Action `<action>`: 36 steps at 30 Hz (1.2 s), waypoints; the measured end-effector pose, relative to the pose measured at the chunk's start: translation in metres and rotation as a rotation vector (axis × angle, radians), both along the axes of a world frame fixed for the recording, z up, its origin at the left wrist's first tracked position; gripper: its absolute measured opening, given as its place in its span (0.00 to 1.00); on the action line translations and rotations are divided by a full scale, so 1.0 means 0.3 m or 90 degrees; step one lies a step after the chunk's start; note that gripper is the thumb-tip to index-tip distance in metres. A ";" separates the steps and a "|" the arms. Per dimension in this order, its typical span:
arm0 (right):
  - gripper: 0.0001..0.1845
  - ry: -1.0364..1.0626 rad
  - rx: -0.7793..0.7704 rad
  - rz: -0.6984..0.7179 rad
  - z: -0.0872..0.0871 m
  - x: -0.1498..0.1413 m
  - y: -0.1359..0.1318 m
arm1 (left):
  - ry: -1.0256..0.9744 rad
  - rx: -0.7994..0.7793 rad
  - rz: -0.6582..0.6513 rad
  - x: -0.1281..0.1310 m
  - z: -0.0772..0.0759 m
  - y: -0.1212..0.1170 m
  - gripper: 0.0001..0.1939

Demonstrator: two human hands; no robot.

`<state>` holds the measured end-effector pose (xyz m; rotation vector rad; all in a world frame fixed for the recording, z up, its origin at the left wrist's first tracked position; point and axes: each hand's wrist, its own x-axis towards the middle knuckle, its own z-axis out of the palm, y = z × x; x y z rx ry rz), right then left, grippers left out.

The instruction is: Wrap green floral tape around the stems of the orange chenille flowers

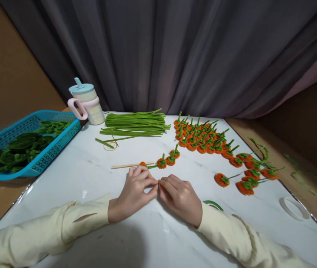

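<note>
On the white table (91,182), many orange pieces (202,149) already bear green stems, while a bundle of green strips (134,121) lies loose. The left hand (136,188) and right hand (181,194) meet in narrow pinches; what they grip is too hidden to tell. Just beyond the left fingers, one small fuzzy orange piece (143,163) shows partly, rounded on top.

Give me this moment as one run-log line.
left hand, right hand: close together | grip: unclear | just beyond: wooden stick, orange-and-green pieces | left side: blue basket
</note>
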<state>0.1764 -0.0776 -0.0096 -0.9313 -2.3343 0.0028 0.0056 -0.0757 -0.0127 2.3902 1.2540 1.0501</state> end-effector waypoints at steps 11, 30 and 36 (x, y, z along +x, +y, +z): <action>0.07 0.180 -0.198 0.053 -0.001 0.017 0.031 | -0.020 -0.025 -0.002 -0.001 -0.001 -0.002 0.05; 0.10 0.059 -0.104 0.056 0.004 0.022 0.022 | -0.001 -0.015 -0.004 0.002 0.009 -0.002 0.07; 0.09 0.084 -0.118 0.064 0.000 0.022 0.022 | -0.005 -0.031 -0.004 0.000 0.012 -0.002 0.05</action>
